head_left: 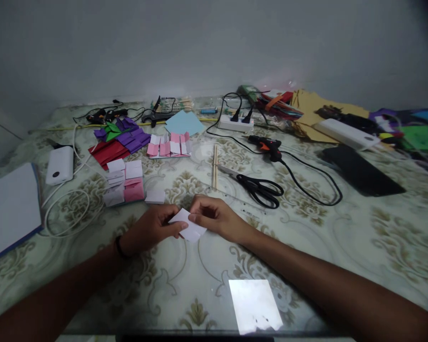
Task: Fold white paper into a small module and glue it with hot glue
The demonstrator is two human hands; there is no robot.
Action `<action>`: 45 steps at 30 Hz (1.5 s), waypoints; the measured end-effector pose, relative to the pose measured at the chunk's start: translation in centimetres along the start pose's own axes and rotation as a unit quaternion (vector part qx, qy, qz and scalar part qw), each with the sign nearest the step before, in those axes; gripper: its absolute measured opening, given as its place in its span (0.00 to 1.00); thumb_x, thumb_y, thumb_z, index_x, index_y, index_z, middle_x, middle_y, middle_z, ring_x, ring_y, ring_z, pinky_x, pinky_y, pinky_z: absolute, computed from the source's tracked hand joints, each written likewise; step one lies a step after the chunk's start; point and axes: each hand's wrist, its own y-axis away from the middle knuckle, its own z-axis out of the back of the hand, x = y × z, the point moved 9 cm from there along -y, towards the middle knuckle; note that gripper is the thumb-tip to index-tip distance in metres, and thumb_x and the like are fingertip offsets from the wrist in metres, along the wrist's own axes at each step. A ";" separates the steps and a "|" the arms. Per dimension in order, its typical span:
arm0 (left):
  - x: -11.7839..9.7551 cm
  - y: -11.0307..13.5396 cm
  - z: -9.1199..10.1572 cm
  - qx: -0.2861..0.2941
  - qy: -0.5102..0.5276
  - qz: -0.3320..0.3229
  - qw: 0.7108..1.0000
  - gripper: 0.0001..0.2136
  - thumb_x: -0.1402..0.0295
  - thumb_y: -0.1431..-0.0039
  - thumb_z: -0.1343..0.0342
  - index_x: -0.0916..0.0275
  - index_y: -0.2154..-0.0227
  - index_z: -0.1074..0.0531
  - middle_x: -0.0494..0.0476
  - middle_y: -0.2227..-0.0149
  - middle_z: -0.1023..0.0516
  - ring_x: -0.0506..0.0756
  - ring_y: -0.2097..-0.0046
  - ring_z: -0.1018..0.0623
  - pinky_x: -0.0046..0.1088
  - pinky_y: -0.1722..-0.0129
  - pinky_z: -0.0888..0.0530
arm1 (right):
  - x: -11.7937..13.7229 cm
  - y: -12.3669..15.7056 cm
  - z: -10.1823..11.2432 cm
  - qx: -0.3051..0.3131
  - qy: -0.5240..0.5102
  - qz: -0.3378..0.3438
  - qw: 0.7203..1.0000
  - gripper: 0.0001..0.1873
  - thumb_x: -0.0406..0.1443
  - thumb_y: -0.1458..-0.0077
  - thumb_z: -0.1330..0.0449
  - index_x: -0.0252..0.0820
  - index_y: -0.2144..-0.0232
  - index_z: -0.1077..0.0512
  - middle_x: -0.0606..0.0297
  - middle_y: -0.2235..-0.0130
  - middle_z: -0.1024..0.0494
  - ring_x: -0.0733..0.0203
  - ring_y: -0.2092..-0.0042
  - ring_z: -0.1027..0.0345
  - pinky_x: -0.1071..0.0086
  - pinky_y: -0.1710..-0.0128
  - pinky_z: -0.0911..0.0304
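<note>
A small white piece of paper (191, 231) is held between my two hands above the patterned tablecloth. My left hand (160, 223) pinches its left side with the thumb on top. On the right side, my right hand (214, 216) grips it between thumb and curled fingers. Just beyond my left hand lies a small folded white paper (155, 196). Farther left sit pink and white folded paper pieces (132, 190), with another pink and white group (169, 145) behind them. A white square sheet (255, 304) lies near the front edge.
Black-handled scissors (260, 187) and wooden sticks (215, 166) lie beyond my hands, beside a clear ruler (235, 199). A corded glue gun (267, 145), a power strip (236, 123) and a black phone (362, 171) are farther right. A white power bank (60, 165) stands left.
</note>
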 end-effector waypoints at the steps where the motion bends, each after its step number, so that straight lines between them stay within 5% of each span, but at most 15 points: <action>1: -0.2 0.0 0.0 0.001 -0.021 -0.005 1.000 0.13 0.58 0.38 0.42 0.62 0.72 0.32 0.48 0.76 0.30 0.50 0.73 0.30 0.24 0.73 0.37 | 0.1 0.0 0.0 0.005 0.007 0.008 1.000 0.22 0.52 0.44 0.30 0.39 0.71 0.28 0.71 0.73 0.34 0.66 0.72 0.43 0.71 0.72 0.48; 5: -1.1 0.0 0.0 -0.001 -0.098 -0.037 0.994 0.18 0.60 0.38 0.43 0.61 0.79 0.40 0.44 0.79 0.43 0.47 0.75 0.43 0.26 0.75 0.47 | 0.5 0.1 -0.5 0.037 0.036 0.035 0.998 0.20 0.48 0.42 0.31 0.39 0.72 0.28 0.70 0.72 0.34 0.66 0.70 0.43 0.71 0.71 0.47; 9: -1.6 0.2 -0.1 -0.002 -0.116 -0.063 0.991 0.18 0.62 0.38 0.44 0.61 0.80 0.43 0.44 0.79 0.47 0.48 0.75 0.44 0.27 0.74 0.47 | 0.6 0.1 -0.8 0.056 0.038 0.035 0.997 0.18 0.46 0.41 0.31 0.38 0.73 0.28 0.69 0.71 0.34 0.66 0.70 0.43 0.71 0.70 0.48; 18: -0.6 0.1 0.6 -0.025 -0.022 -0.025 0.999 0.15 0.59 0.36 0.45 0.61 0.75 0.38 0.45 0.76 0.39 0.48 0.73 0.38 0.24 0.74 0.40 | 0.1 0.0 -0.8 0.068 0.019 0.003 0.998 0.22 0.50 0.40 0.33 0.40 0.71 0.32 0.72 0.73 0.36 0.67 0.71 0.45 0.71 0.71 0.50; 25: 0.7 -0.1 1.1 -0.075 0.086 -0.003 0.993 0.13 0.57 0.36 0.41 0.62 0.65 0.31 0.48 0.72 0.29 0.49 0.73 0.27 0.23 0.75 0.28 | 0.7 -0.1 -0.5 0.030 -0.043 0.046 0.998 0.20 0.46 0.39 0.32 0.42 0.52 0.31 0.69 0.64 0.31 0.65 0.64 0.36 0.71 0.63 0.39; 32: 0.9 -0.2 2.0 -0.140 0.141 -0.009 0.980 0.14 0.59 0.40 0.37 0.61 0.58 0.32 0.47 0.71 0.28 0.48 0.74 0.27 0.21 0.79 0.27 | 0.4 -0.1 -0.5 0.049 -0.055 0.045 0.996 0.19 0.49 0.34 0.38 0.39 0.53 0.27 0.65 0.64 0.25 0.65 0.67 0.30 0.68 0.63 0.35; 45: 0.8 -0.2 1.0 -0.082 0.140 -0.006 0.987 0.14 0.64 0.42 0.36 0.61 0.57 0.32 0.49 0.69 0.26 0.50 0.71 0.24 0.24 0.74 0.22 | -0.5 -0.4 -0.2 -0.002 -0.064 0.028 0.998 0.20 0.46 0.43 0.29 0.43 0.58 0.32 0.71 0.66 0.29 0.68 0.69 0.33 0.73 0.69 0.31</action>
